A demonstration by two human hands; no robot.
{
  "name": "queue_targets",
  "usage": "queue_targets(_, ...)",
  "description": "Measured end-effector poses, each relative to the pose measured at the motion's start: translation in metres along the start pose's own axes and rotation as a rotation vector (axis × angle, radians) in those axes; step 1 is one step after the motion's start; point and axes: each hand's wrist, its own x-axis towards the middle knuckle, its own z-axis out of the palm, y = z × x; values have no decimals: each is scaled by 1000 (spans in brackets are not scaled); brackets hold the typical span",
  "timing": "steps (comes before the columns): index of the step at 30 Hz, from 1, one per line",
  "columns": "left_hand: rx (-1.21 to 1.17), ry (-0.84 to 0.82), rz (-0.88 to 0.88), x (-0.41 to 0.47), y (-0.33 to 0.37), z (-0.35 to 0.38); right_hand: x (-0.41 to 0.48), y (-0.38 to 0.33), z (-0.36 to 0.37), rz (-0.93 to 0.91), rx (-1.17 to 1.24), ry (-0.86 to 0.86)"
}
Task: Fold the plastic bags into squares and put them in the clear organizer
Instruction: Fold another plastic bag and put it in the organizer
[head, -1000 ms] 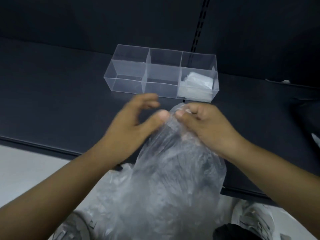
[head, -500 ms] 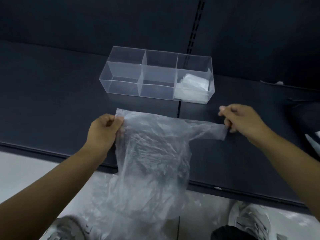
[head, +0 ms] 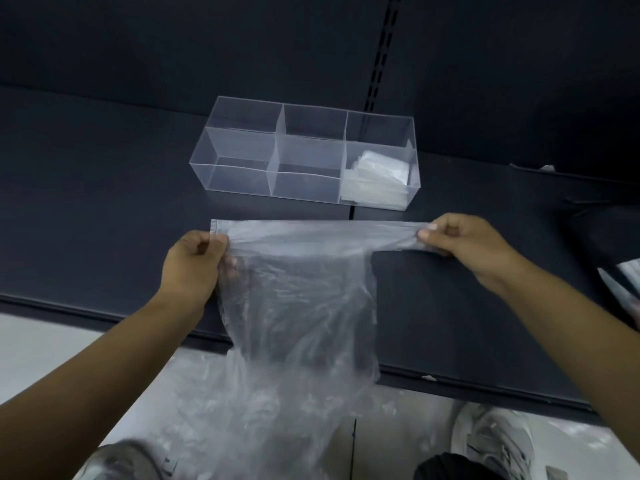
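As left hand [head: 194, 265] pinches bag [head: 301, 306] (clear), taut

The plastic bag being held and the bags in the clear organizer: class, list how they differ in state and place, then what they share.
The held bag is unfolded and wrinkled; the folded bags are flat squares. The held bag hangs stretched between the left hand and right hand; the folded bags lie stacked in the right compartment of the organizer. Both are thin, translucent plastic.
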Motion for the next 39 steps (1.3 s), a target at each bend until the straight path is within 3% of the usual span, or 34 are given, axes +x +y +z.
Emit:
queue_targets(3,3,3,3,2,3,5,6,-3,-5,70,245,59)
queue_targets(9,-176,-19,-202,22,19,8,14,-5,-2,66,260,445)
queue_targets(11,-252,-97,-296,23,20,2,-1,-10,4,20,223,362)
queue_targets(16,-313,-261,-415,-4,3,-30,-74,-11,46,-50,76,-246)
queue_targets(18,-339,-295,-453,-25,-6,-45,-94,-5,62,-50,-63,-400)
queue_targets(21,-326,-404,-483,-59,-17,-54,-104,-2,77,-152,-162,-391)
queue_targets(24,-276,-549,-477,-80,-16,-49,-103,-6,87,-199,-118,-369)
queue_targets(27,-193,-583,-476,-83,-12,-44,-99,-7,87,-189,-55,-376)
queue_targets(35,-248,-282,-400,-66,-17,-52,-74,0,44,30,368,-409)
queue_targets(39,-273,-241,-365,-56,-19,-53,-66,0,20,77,295,-395)
